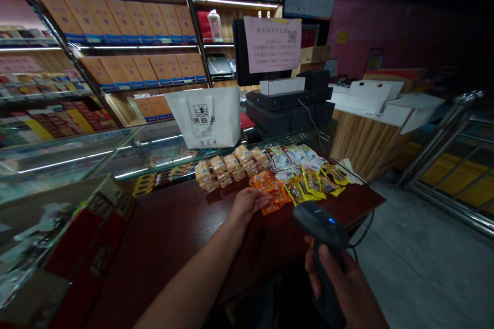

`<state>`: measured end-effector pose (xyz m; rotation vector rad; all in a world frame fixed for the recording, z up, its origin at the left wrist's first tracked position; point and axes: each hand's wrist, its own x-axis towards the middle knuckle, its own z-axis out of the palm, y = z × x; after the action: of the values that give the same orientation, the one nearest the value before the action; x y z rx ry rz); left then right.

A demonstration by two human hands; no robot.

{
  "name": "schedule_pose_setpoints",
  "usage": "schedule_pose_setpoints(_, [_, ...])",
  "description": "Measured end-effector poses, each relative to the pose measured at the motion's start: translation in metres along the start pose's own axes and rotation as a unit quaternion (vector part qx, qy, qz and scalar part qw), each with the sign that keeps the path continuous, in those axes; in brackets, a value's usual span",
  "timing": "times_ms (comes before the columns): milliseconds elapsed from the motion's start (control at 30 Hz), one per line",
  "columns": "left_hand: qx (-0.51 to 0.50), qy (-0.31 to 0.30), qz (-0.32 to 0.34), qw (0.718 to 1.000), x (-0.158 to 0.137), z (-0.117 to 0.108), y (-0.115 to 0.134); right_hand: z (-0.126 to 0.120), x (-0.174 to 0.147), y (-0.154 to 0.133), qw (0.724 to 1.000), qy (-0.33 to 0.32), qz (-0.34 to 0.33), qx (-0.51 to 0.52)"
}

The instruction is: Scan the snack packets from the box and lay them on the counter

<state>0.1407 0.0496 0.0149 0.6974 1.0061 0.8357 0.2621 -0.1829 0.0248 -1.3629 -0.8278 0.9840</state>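
My right hand grips the handle of a dark barcode scanner with a small blue light, its head pointing toward the snacks. My left hand reaches over the counter, fingers stretched out at the edge of several orange snack packets. To the left of these, clear-wrapped tan snacks stand in stacked rows. Yellow-edged packets lie on the right, and silver-and-brown packets behind them. The left fingertips partly cover the orange packets; whether they hold one is not plain.
A white paper bag stands on the glass display case. Behind the dark red countertop is a monitor above a black cash-register unit. An open carton sits at left. A metal railing runs at right.
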Motion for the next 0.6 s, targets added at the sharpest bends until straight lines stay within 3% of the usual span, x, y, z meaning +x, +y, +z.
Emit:
schedule_pose_setpoints(133, [-0.014,0.005,-0.049,0.999,0.031,0.019,0.007,-0.002,-0.002,-0.005,1.0,-0.015,-0.002,-0.012])
schedule_pose_setpoints(267, [-0.004,0.005,-0.082,0.997,0.046,0.024,0.012,0.002,-0.007,-0.008,0.999,0.032,0.01,0.006])
schedule_pose_setpoints(467, [0.041,-0.02,-0.094,0.995,0.045,0.029,0.018,0.008,-0.008,-0.01,0.998,0.052,0.01,0.021])
schedule_pose_setpoints(600, [0.069,-0.039,-0.062,0.995,0.027,0.027,0.023,0.013,-0.007,-0.008,0.997,0.056,0.004,0.044])
